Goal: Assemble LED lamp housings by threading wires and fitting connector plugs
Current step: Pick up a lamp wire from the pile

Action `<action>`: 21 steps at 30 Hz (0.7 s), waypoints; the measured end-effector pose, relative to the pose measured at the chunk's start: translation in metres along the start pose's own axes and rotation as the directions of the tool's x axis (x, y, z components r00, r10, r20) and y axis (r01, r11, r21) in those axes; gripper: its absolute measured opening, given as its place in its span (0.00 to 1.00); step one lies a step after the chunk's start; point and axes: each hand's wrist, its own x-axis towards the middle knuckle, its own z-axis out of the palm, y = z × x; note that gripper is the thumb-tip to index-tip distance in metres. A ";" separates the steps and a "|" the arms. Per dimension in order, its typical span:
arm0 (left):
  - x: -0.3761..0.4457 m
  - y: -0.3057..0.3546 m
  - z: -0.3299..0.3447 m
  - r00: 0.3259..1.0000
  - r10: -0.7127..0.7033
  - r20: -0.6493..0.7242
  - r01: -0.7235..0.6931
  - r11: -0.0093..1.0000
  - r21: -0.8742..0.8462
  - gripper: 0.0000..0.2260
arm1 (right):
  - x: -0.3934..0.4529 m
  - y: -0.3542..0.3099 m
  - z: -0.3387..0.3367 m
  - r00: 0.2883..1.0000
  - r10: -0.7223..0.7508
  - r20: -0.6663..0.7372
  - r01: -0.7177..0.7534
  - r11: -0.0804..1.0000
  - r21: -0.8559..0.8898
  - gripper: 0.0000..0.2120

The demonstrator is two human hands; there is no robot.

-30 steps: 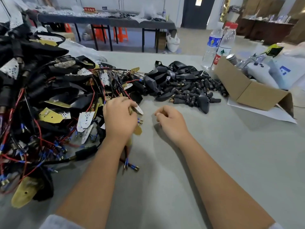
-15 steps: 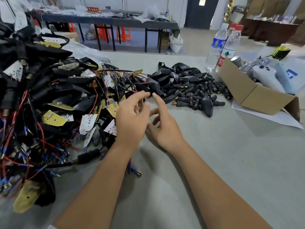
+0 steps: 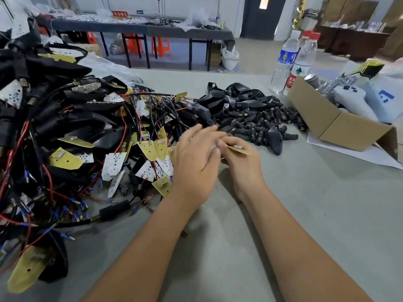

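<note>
A big tangle of wired LED boards with red and black wires and black housings fills the left of the grey table. A heap of black connector plugs and empty housings lies at the centre back. My right hand pinches a small yellow LED board between thumb and fingers, just in front of the heap. My left hand hovers beside it with fingers spread and blurred, holding nothing that I can see.
An open cardboard box lies on its side at the right, on white paper. Two water bottles stand behind it. White bags and a white controller sit at far right. Another table stands behind.
My hands came together and shifted right. The right hand, curled and holding nothing a second ago, now pinches a yellow board; the left hand has opened its fingers.
</note>
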 end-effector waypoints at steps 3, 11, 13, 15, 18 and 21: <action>0.005 -0.014 -0.005 0.998 -0.057 0.008 0.055 0.988 0.145 0.22 | 0.003 0.000 -0.009 0.994 -0.053 -0.095 0.045 0.995 -0.087 0.08; 0.002 -0.033 -0.005 0.986 -0.060 0.158 -0.040 0.825 0.563 0.16 | 0.004 -0.022 -0.028 0.963 0.232 -0.135 -0.131 0.845 0.518 0.28; 0.001 -0.032 -0.005 0.991 -0.013 0.130 -0.066 0.811 0.581 0.11 | 0.004 -0.022 -0.033 0.943 0.275 -0.185 -0.133 0.825 0.549 0.25; 0.001 -0.029 -0.007 0.993 0.034 0.113 -0.094 0.806 0.584 0.12 | 0.004 -0.024 -0.038 0.931 0.298 -0.208 -0.138 0.819 0.557 0.19; 0.003 -0.022 -0.012 0.987 0.113 0.116 -0.159 0.811 0.563 0.15 | 0.004 -0.025 -0.041 0.948 0.268 -0.168 -0.114 0.785 0.609 0.13; 0.002 -0.009 -0.010 0.973 0.169 0.159 -0.227 0.834 0.504 0.11 | 0.004 -0.023 -0.039 0.959 0.219 -0.181 -0.081 0.821 0.565 0.15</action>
